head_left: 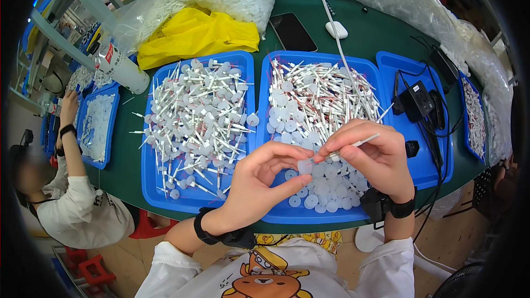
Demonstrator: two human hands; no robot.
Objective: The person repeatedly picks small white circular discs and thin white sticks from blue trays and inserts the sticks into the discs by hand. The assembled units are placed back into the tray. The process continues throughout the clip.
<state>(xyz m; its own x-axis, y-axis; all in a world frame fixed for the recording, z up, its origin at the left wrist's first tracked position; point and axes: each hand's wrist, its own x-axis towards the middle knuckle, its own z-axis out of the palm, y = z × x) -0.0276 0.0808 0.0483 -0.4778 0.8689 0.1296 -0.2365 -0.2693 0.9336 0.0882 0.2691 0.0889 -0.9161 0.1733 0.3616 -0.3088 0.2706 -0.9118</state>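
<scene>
My left hand [256, 179] pinches a small translucent white disc [305, 166] between thumb and fingertips. Between the thumb and fingers of my right hand [375, 157] is a thin white stick [366, 140], its inner end close to the disc; I cannot tell whether they touch. Both hands are above the middle blue tray [270, 214]. White sticks with reddish wires [331, 85] fill its far part, and loose discs [326, 187] lie in its near part. In the blue tray to the left [148, 174], many white sticks carry discs [201, 116].
A blue tray [444, 174] at right holds black devices and cables [418, 101]. Farther back lie a yellow bag [199, 38], a phone [293, 32], a white case [337, 30] and clear plastic bags [397, 5]. A white cable crosses the middle tray. Another person [83, 198] works at left.
</scene>
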